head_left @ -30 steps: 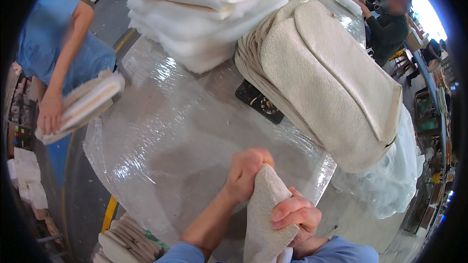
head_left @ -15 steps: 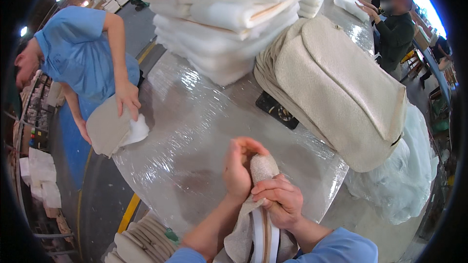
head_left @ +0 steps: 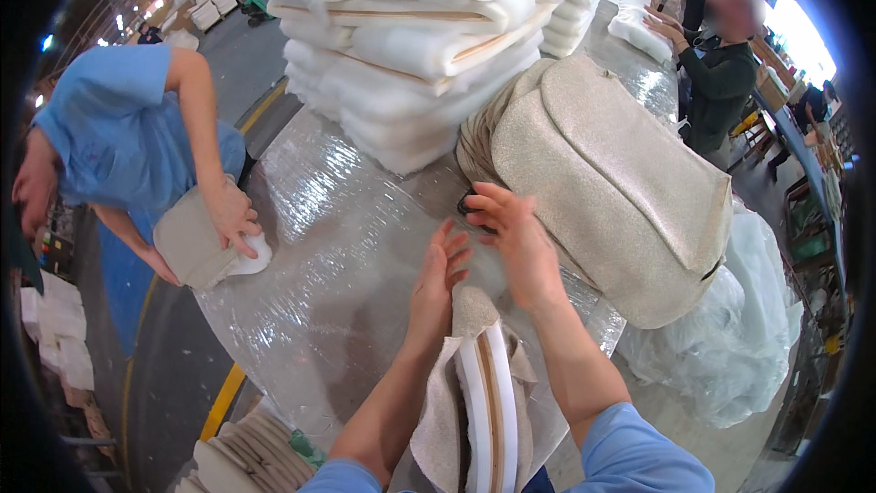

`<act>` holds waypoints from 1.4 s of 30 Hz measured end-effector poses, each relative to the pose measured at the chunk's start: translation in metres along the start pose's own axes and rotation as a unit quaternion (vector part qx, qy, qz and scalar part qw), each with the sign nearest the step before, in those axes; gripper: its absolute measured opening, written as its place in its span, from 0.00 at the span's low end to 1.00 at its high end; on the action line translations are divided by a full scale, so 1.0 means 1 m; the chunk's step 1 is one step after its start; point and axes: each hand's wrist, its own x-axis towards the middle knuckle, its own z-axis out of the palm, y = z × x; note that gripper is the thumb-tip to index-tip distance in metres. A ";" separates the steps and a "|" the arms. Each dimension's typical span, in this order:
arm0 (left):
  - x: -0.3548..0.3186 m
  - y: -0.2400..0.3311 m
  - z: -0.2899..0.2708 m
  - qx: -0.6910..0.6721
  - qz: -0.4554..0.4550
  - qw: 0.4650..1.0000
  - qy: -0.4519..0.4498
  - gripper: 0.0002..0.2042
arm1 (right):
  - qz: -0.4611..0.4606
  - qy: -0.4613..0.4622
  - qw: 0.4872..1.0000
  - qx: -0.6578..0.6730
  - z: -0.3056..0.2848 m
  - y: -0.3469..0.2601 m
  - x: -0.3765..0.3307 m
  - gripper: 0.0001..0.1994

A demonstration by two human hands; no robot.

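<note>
A beige fabric cover (head_left: 433, 415) is partly pulled over a padded cushion insert (head_left: 488, 393), which stands edge-up in front of my body. White padding with a tan core strip shows in the opening of the cover, and its closed tip points away from me. My left hand (head_left: 438, 278) is just beyond the left side of that tip, fingers stretched and apart. To the right and a little farther off, my right hand (head_left: 516, 242) is raised with its fingers spread, holding nothing. Part of a small black object (head_left: 465, 204) shows behind its fingertips.
A plastic-wrapped table (head_left: 301, 283) carries a tall stack of folded white padding (head_left: 411, 46) and a pile of beige covers (head_left: 611, 173). Clear plastic sheeting (head_left: 721, 347) hangs at right. Beige pieces (head_left: 251, 456) lie lower left. A co-worker (head_left: 137, 128) handles another cushion (head_left: 196, 237); another person (head_left: 721, 73) stands far right.
My right hand has let go of the cover's edge and moved up and away, opening. My left hand has come off the tip and opened. The cushion now stands wider open toward me.
</note>
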 end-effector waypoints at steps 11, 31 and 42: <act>-0.002 0.040 0.034 0.011 -0.005 1.000 -0.016 0.36 | -0.100 -0.067 0.988 -0.101 0.033 0.017 -0.033 0.49; -0.113 0.054 0.039 -0.136 0.068 0.986 -0.068 0.41 | -0.192 -0.106 0.971 -0.090 -0.023 0.007 -0.086 0.37; -0.109 0.047 0.070 0.314 0.152 0.932 0.101 0.18 | -0.166 0.033 0.969 -0.178 -0.001 -0.011 -0.109 0.08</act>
